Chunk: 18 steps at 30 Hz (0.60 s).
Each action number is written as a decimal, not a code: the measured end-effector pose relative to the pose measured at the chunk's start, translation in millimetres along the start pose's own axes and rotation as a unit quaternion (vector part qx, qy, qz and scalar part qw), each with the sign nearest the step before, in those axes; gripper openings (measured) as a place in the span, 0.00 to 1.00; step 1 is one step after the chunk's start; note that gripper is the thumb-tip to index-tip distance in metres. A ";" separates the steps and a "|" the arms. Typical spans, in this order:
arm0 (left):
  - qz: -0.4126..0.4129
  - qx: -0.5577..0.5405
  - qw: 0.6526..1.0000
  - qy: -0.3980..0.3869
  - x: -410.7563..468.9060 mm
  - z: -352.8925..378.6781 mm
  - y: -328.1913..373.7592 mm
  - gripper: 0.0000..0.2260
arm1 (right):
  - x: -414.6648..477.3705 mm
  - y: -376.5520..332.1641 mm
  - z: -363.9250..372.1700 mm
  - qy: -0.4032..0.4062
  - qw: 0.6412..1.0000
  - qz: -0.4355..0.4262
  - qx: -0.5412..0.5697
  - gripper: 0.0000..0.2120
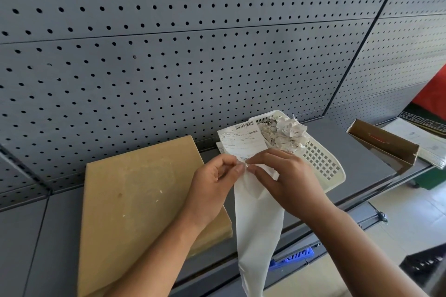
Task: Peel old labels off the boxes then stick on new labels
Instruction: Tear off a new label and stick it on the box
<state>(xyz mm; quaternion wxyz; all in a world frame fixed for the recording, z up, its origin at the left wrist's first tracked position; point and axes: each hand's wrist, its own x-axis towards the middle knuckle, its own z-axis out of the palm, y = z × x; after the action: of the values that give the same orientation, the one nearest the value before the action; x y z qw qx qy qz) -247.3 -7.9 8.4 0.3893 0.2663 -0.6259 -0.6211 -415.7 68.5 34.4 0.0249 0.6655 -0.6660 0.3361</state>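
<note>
Nearest us hangs a long white backing strip (258, 236), smooth and slightly curled, dropping past the front edge of the grey metal shelf (354, 154). Our left grip (212, 181) pinches the lower edge of the new label (241, 142) — a thin printed rectangle with a barcode — while our right grip (287, 176) pinches the strip's top, fingertips almost touching. Left of them a flat brown cardboard box (144, 200) lies on the shelf, its face marked by a paler, rough patch. Behind the right grip sits a white slotted plastic basket (323, 164) heaped with crumpled paper scraps (284, 135). Bare shelf lies between it and an open carton (383, 144) — perforated pegboard (169, 55) closes the back.
</note>
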 end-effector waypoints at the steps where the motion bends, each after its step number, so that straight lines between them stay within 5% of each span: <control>1: -0.002 0.001 1.000 0.000 -0.1 -0.4 -0.5 0.06 | -0.1 -0.9 0.1 -0.002 1.000 0.003 -0.003 0.13; 13: -0.016 0.025 1.000 -0.003 -1.3 -0.1 -3.0 0.05 | 2.9 -6.9 2.3 0.011 0.999 0.035 -0.008 0.09; 18: -0.046 0.030 0.998 0.001 -0.4 -1.4 -6.5 0.02 | 9.5 -8.7 -2.8 0.070 0.989 0.123 0.033 0.04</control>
<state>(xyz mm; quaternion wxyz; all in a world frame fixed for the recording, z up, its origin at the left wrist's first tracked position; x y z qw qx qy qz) -246.9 -8.9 1.9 0.3529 0.3069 -0.6311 -0.6189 -410.1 62.5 44.8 0.0082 0.5541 -0.7279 0.4038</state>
